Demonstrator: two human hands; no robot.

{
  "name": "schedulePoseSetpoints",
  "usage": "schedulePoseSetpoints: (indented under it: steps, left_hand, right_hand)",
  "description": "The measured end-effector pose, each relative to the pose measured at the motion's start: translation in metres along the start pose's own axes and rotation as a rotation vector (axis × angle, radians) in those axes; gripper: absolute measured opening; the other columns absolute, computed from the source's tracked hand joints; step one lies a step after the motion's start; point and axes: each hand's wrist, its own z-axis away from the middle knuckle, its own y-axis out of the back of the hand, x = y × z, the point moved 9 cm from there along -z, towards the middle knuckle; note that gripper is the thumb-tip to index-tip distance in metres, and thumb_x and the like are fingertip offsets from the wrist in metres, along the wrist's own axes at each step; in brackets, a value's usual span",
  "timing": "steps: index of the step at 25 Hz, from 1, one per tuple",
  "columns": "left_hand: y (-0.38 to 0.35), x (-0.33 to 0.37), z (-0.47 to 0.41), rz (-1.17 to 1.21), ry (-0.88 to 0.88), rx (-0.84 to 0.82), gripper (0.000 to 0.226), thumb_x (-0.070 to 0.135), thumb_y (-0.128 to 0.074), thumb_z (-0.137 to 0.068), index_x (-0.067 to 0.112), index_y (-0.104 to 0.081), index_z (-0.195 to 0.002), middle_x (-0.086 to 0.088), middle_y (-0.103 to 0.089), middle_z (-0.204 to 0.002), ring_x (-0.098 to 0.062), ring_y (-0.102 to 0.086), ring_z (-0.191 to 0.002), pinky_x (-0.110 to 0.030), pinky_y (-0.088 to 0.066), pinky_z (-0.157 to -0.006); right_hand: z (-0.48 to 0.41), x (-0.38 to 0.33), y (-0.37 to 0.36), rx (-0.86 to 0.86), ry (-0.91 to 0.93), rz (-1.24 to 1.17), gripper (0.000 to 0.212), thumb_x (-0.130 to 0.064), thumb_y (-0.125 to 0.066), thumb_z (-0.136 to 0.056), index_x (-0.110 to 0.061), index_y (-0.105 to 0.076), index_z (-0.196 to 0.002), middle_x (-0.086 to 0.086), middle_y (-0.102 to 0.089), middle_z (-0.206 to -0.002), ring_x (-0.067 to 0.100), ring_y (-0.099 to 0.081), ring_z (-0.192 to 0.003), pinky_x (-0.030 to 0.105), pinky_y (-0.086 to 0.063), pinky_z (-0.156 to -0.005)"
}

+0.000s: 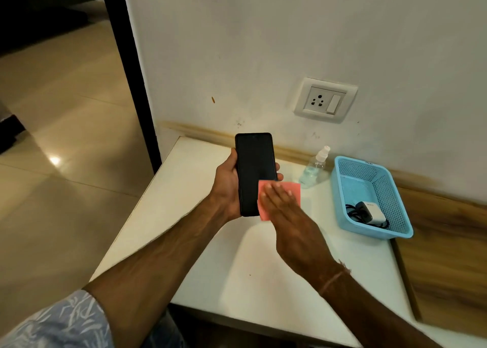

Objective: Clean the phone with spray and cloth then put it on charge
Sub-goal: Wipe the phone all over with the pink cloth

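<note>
The left hand grips the black phone upright, screen up, top toward the wall, while the flat-fingered right hand presses a pink cloth on its lower end.

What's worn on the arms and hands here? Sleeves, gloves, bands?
No gloves: left hand and right hand are bare. The left arm has a short light-blue sleeve with a pale leafy print. The right wrist has a thin thread band. No watch shows.
</note>
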Motion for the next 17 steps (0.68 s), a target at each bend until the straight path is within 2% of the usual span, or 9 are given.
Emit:
schedulePoseSetpoints:
  steps: [3,6,8,9,11,14,17]
  left_hand:
    - [0.002,-0.004,0.003,-0.043,0.02,0.043,0.083,0.069,-0.024,-0.098,0.006,-0.076,-0.114,-0.019,-0.072,-0.115,-0.032,-0.072,-0.1,-0.043,-0.059,-0.088]
    - [0.006,0.004,0.004,-0.018,-0.015,0.044,0.083,0.066,-0.024,-0.1,0.0,-0.069,-0.123,-0.023,-0.068,-0.118,-0.036,-0.069,-0.099,-0.048,-0.055,-0.093]
    - [0.004,0.008,0.004,0.037,-0.023,0.025,0.085,0.066,-0.024,-0.1,-0.003,-0.062,-0.131,-0.023,-0.066,-0.118,-0.038,-0.066,-0.1,-0.05,-0.053,-0.095]
    - [0.003,0.008,0.004,0.064,-0.02,0.022,0.085,0.067,-0.024,-0.099,-0.002,-0.061,-0.132,-0.023,-0.065,-0.118,-0.039,-0.065,-0.101,-0.05,-0.051,-0.096]
    - [0.005,0.004,0.003,0.058,-0.012,0.051,0.084,0.067,-0.023,-0.1,0.001,-0.065,-0.128,-0.023,-0.067,-0.118,-0.038,-0.067,-0.101,-0.047,-0.054,-0.093]
    - [0.008,-0.006,0.004,-0.032,0.024,0.135,0.081,0.066,-0.025,-0.1,0.003,-0.073,-0.117,-0.021,-0.073,-0.113,-0.034,-0.073,-0.097,-0.042,-0.061,-0.083]
    - [0.008,-0.003,0.007,-0.014,0.018,0.102,0.082,0.064,-0.022,-0.101,-0.001,-0.06,-0.133,-0.023,-0.067,-0.12,-0.038,-0.068,-0.101,-0.048,-0.055,-0.091]
  right_hand:
    - [-0.028,-0.006,-0.001,0.022,-0.169,-0.087,0.059,0.007,-0.051,-0.089,-0.002,-0.034,-0.145,0.015,-0.03,-0.153,0.031,-0.021,-0.145,0.048,-0.024,-0.117]
    - [-0.011,-0.04,-0.018,-0.029,-0.004,-0.059,0.059,-0.006,-0.058,-0.091,-0.005,-0.035,-0.146,0.012,-0.032,-0.154,0.027,-0.024,-0.144,0.046,-0.024,-0.116]
    - [0.01,-0.039,-0.014,-0.084,0.119,-0.028,0.058,-0.01,-0.057,-0.093,-0.007,-0.035,-0.147,0.009,-0.031,-0.155,0.025,-0.024,-0.145,0.044,-0.026,-0.116]
    - [0.013,-0.029,-0.008,-0.091,0.131,-0.023,0.056,-0.008,-0.053,-0.094,-0.007,-0.036,-0.147,0.009,-0.031,-0.155,0.024,-0.024,-0.146,0.045,-0.028,-0.116]
    - [0.0,-0.005,0.002,-0.073,0.033,-0.04,0.052,-0.006,-0.047,-0.095,-0.004,-0.036,-0.146,0.01,-0.031,-0.155,0.025,-0.023,-0.146,0.047,-0.028,-0.117]
    - [-0.031,-0.002,-0.002,-0.045,-0.146,-0.093,0.05,-0.015,-0.038,-0.101,-0.006,-0.027,-0.149,0.009,-0.022,-0.158,0.022,-0.012,-0.149,0.045,-0.018,-0.12]
    - [-0.009,-0.037,-0.024,-0.104,0.004,-0.051,0.051,-0.023,-0.031,-0.104,-0.011,-0.021,-0.152,0.005,-0.016,-0.16,0.019,-0.009,-0.149,0.041,-0.014,-0.121]
